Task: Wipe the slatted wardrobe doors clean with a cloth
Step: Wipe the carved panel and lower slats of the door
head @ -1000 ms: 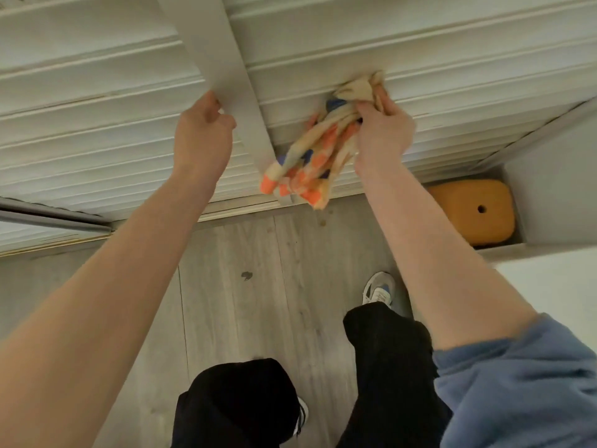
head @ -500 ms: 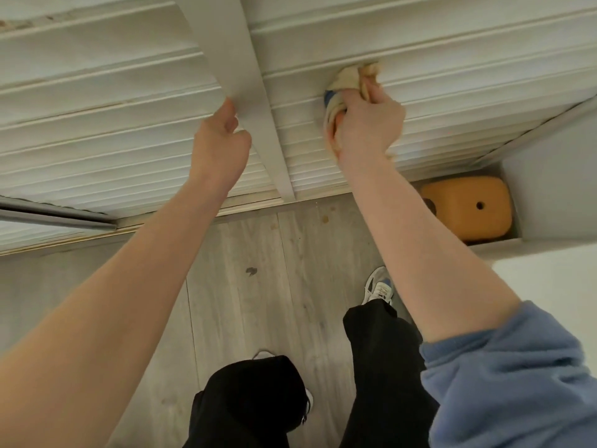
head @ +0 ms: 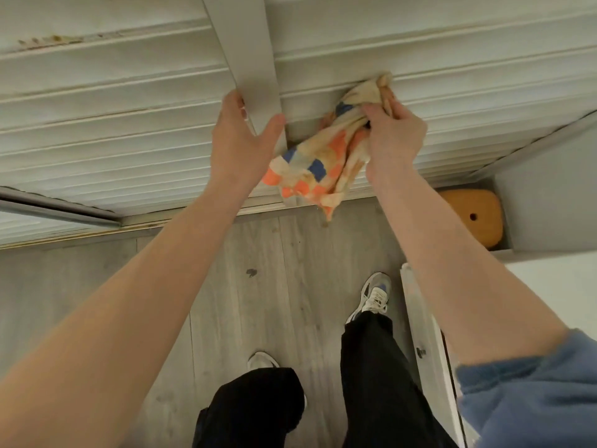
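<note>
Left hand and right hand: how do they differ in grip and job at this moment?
The left hand holds no cloth; the right hand grips the bunched checked cloth. The left hand clasps the door stile, thumb on one side and fingers on the other; the right hand presses the cloth against the slats right of that stile. A blue sleeve shows on the right arm, none on the left. Both reach up at a similar level.

Cream cloth (head: 318, 163) with orange and blue checks; white slats (head: 129, 101); grey floor (head: 258, 286).
</note>
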